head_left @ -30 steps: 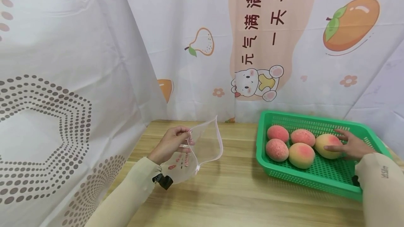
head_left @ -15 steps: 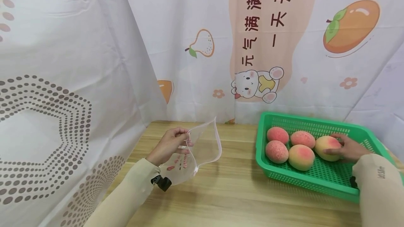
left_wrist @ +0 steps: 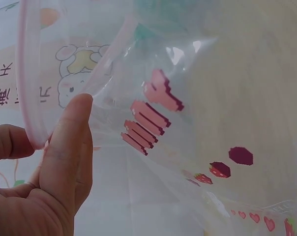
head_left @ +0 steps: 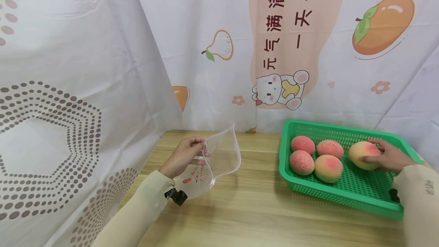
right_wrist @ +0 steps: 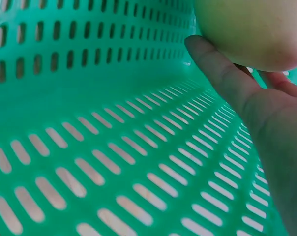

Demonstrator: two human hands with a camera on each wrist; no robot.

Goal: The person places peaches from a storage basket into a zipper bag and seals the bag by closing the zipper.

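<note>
My left hand (head_left: 186, 157) pinches the pink-edged rim of a clear zip bag (head_left: 224, 155) between thumb and fingers. The bag's mouth gapes toward the right, and pink and strawberry prints show on its side in the left wrist view. At the right, my right hand (head_left: 391, 157) grips a yellow-and-pink peach (head_left: 361, 155), fingers behind it and thumb in front. In the right wrist view the peach (right_wrist: 252, 29) appears raised off the floor of the green basket (right_wrist: 89, 98). Several other peaches (head_left: 328, 169) lie at the basket's left end.
The green plastic basket (head_left: 343, 197) stands on a wooden table (head_left: 260, 216) at the right. Bare tabletop lies between bag and basket. A printed white curtain (head_left: 212, 87) hangs behind, and another covers the left side.
My right hand has closed around the yellow-and-pink peach and shifted it slightly up and to the right, apart from the others. The left hand and bag have barely moved.
</note>
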